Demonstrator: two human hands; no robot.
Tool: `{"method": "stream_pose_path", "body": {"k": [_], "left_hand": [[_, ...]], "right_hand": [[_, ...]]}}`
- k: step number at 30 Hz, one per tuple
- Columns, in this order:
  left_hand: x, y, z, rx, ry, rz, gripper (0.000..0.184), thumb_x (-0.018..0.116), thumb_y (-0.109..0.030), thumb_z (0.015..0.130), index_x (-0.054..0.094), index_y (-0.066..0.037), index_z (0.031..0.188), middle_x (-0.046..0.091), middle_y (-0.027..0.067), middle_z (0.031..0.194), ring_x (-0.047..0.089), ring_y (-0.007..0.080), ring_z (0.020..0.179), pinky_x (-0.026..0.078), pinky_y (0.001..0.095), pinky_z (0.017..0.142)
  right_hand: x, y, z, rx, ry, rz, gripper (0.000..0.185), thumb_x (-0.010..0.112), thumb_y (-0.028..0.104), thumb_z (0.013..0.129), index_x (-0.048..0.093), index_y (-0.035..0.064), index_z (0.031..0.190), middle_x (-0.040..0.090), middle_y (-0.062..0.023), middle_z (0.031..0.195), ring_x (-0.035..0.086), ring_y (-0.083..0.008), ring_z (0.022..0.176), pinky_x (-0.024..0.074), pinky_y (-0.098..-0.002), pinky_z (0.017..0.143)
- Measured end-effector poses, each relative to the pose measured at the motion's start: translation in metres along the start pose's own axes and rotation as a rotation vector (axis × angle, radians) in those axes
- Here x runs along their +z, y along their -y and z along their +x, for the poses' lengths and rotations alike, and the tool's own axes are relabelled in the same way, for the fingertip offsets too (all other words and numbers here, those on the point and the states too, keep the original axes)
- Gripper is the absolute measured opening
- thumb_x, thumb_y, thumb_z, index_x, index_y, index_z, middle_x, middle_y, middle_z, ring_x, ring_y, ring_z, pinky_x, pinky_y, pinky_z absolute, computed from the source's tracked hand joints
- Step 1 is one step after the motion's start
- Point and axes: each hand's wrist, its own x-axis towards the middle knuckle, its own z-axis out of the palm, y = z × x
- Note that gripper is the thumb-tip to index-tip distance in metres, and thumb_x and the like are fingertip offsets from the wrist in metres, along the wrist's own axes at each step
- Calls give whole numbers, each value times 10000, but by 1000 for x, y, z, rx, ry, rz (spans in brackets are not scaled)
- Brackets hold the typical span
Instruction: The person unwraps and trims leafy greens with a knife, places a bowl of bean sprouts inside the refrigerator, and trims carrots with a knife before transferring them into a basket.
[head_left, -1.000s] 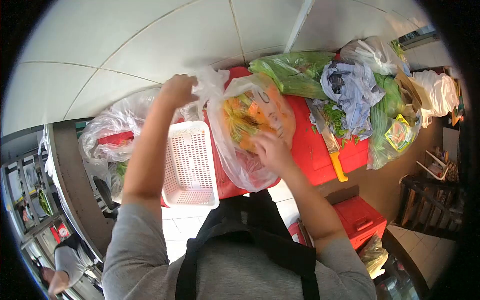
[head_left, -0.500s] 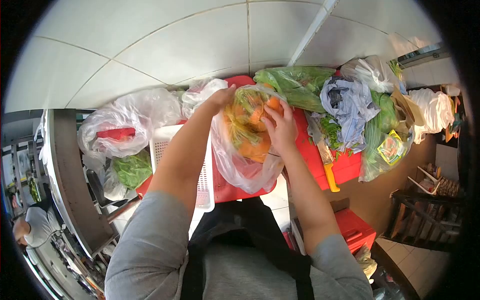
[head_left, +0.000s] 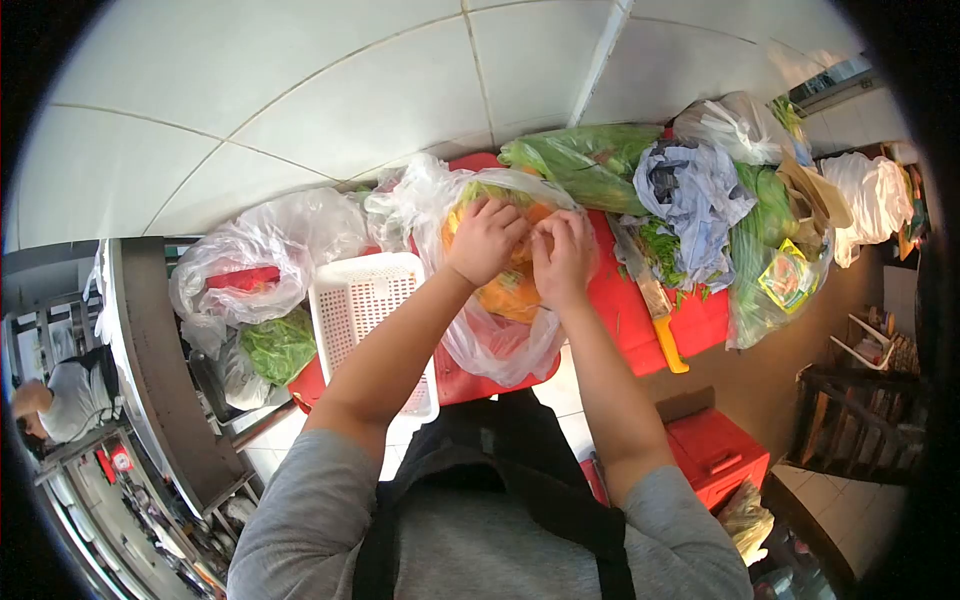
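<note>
A clear plastic bag (head_left: 500, 345) lies spread on the red table, with orange and yellow produce (head_left: 508, 298), itself wrapped in plastic, inside it. The kind of produce is hard to tell. Over its upper part, my left hand (head_left: 488, 240) is closed, fingers bent down onto the plastic. Close beside it on the right, my right hand (head_left: 562, 258) pinches at the plastic, thumb and fingers together. Fingertips of both hands nearly meet, hiding the exact spot they grip. Left of the bag stands a white perforated basket (head_left: 368, 268), partly behind my left forearm.
A yellow-handled knife (head_left: 668, 342) lies on the red table (head_left: 620, 320), beside chopped greens (head_left: 660, 250). Bagged green vegetables (head_left: 590, 165) and a crumpled bluish bag (head_left: 695, 195) are at the right. At left are more plastic bags (head_left: 320, 220) and leafy greens (head_left: 278, 348). Another person (head_left: 75, 400) is far left.
My left hand has come from the bag's far left edge onto its middle, near my right hand. My right hand's fingers have closed from lying on the orange produce. The view has shifted slightly.
</note>
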Motion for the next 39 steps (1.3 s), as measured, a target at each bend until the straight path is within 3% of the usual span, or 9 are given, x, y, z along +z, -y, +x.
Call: {"method": "stream_pose_path", "body": {"k": [3, 9, 18, 23, 27, 29, 30, 36, 39], "left_hand": [[2, 4, 4, -173, 53, -84, 276, 679, -214, 743, 634, -107, 992, 648, 59, 981, 568, 263, 974, 400, 424, 867], [-4, -9, 5, -569, 165, -525, 164, 629, -183, 800, 652, -66, 911, 648, 138, 856, 593, 312, 842, 452, 402, 777], [18, 4, -7, -603, 133, -897, 128, 594, -130, 873, 615, -4, 869, 593, 71, 719, 552, 135, 668, 458, 287, 650], [15, -8, 0, -603, 261, -861, 109, 561, -119, 903, 577, -13, 879, 542, -2, 783, 486, 83, 748, 412, 243, 692], [14, -9, -2, -650, 325, -898, 107, 546, -123, 919, 576, -24, 892, 522, -28, 815, 465, 68, 781, 395, 225, 724], [18, -14, -11, -593, 257, -963, 88, 577, -106, 879, 582, -24, 847, 540, 5, 741, 488, 104, 717, 411, 258, 689], [21, -14, -11, -564, 218, -997, 81, 592, -98, 859, 586, -25, 824, 549, 21, 704, 500, 122, 684, 418, 275, 672], [5, -45, -4, -336, 227, -100, 360, 680, -158, 700, 545, -104, 1030, 567, 108, 1003, 526, 302, 1017, 363, 500, 878], [8, -53, 3, -468, 116, -59, 371, 680, -201, 701, 526, -151, 1034, 512, 74, 1099, 473, 322, 1101, 314, 525, 894]], "right_hand": [[17, -6, -20, -13, -74, 213, 319, 659, 99, 761, 532, 59, 1050, 519, -163, 1081, 488, -359, 1050, 382, -454, 908], [35, -7, -17, 37, -265, 121, 488, 708, 43, 677, 489, 76, 1111, 516, -162, 1093, 491, -370, 1053, 393, -455, 917], [31, -6, -2, 131, -177, 59, 498, 623, -42, 682, 456, 65, 1140, 497, -182, 1115, 462, -387, 1084, 379, -462, 935], [18, -23, -4, 197, -107, 30, 499, 624, -54, 667, 468, 83, 1121, 496, -199, 1113, 477, -395, 1069, 414, -453, 882], [18, -43, -9, 113, -154, -69, 348, 540, -37, 740, 504, 93, 1061, 557, -138, 1092, 528, -371, 1029, 429, -453, 871], [9, -59, -21, 451, -59, 138, 313, 503, -35, 743, 524, 97, 1026, 582, -107, 1076, 554, -350, 990, 440, -442, 851], [10, -64, -23, 458, -28, 110, 339, 519, -46, 702, 530, 99, 1007, 574, -105, 1083, 538, -340, 1028, 432, -430, 858], [-31, 7, -16, 198, -89, -20, 380, 557, -91, 645, 550, 112, 966, 567, -88, 1000, 518, -315, 1032, 426, -414, 828], [-34, 28, -9, 39, -102, 123, 386, 518, -124, 636, 542, 79, 963, 519, -169, 973, 498, -388, 981, 397, -455, 838]]}}
